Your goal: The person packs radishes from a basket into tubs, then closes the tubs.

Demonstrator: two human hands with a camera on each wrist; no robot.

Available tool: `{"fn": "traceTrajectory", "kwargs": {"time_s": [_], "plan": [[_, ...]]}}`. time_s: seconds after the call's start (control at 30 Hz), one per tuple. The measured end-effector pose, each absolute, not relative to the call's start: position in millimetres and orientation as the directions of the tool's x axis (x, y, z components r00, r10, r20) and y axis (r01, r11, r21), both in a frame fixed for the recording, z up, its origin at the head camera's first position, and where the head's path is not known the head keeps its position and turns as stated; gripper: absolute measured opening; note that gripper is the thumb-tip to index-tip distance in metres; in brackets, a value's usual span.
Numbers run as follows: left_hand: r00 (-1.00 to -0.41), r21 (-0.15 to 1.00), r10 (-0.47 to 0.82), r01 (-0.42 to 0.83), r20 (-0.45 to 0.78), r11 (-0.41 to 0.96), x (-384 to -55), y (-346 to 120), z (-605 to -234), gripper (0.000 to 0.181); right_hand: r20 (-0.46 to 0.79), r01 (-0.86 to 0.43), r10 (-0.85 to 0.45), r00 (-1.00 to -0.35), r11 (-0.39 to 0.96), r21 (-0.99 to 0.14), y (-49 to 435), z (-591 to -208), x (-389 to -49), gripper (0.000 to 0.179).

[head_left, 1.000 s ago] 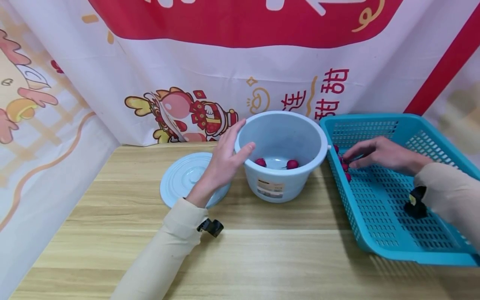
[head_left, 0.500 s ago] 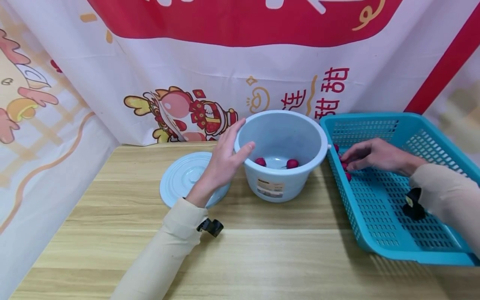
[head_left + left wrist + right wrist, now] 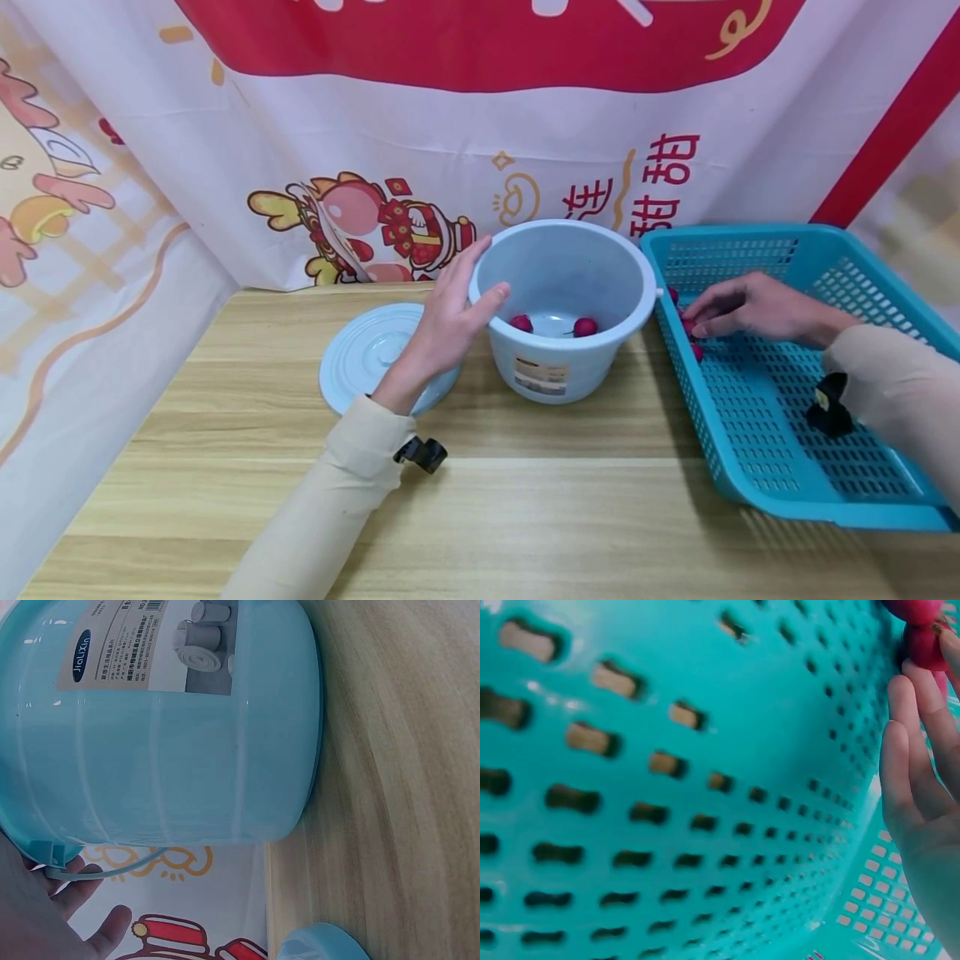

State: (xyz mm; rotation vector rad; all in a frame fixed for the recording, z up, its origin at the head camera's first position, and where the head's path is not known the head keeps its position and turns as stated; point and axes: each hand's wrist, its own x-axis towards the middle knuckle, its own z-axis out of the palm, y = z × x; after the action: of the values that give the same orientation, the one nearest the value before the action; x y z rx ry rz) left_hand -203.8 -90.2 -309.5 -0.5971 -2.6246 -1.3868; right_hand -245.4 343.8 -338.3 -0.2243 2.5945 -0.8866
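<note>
My left hand (image 3: 447, 318) holds the left rim of a light-blue bucket (image 3: 561, 354), its thumb over the rim. In the left wrist view its fingers (image 3: 112, 928) lie outside the bucket wall, by the thin handle (image 3: 112, 873). Two red radishes lie inside: a left radish (image 3: 521, 323) and a right radish (image 3: 585, 327). My right hand (image 3: 765, 307) reaches into a teal basket (image 3: 712, 433) and pinches a radish (image 3: 925, 646) between thumb and fingers near the left wall. Another radish (image 3: 697, 352) lies just in front of that hand; more are partly hidden behind it.
A light-blue round lid (image 3: 348, 358) lies on the wooden table (image 3: 525, 517), left of the bucket and partly under my left forearm. The basket stands close against the bucket's right side. A printed cloth (image 3: 450, 133) hangs behind.
The fingers of my right hand have closed on a radish by the basket's left wall and shifted it slightly. My left hand and the bucket have stayed put.
</note>
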Motion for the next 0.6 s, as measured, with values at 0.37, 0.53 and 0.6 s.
{"fn": "traceTrajectory", "kwargs": {"time_s": [0.37, 0.53, 0.6], "plan": [[-0.916, 0.768, 0.286, 0.394, 0.282, 0.505, -204, -91, -311, 0.076, -0.247, -0.007, -0.212, -0.946, 0.772, -0.636, 353, -320, -241, 0.063], [-0.915, 0.767, 0.286, 0.396, 0.284, 0.505, -204, -91, -311, 0.077, -0.193, -0.007, -0.175, -0.965, 0.758, -0.652, 356, -308, -237, 0.067], [-0.913, 0.766, 0.288, 0.401, 0.289, 0.503, -204, -90, -311, 0.077, -0.174, 0.004, -0.148, -0.974, 0.749, -0.662, 357, -302, -236, 0.07]]}}
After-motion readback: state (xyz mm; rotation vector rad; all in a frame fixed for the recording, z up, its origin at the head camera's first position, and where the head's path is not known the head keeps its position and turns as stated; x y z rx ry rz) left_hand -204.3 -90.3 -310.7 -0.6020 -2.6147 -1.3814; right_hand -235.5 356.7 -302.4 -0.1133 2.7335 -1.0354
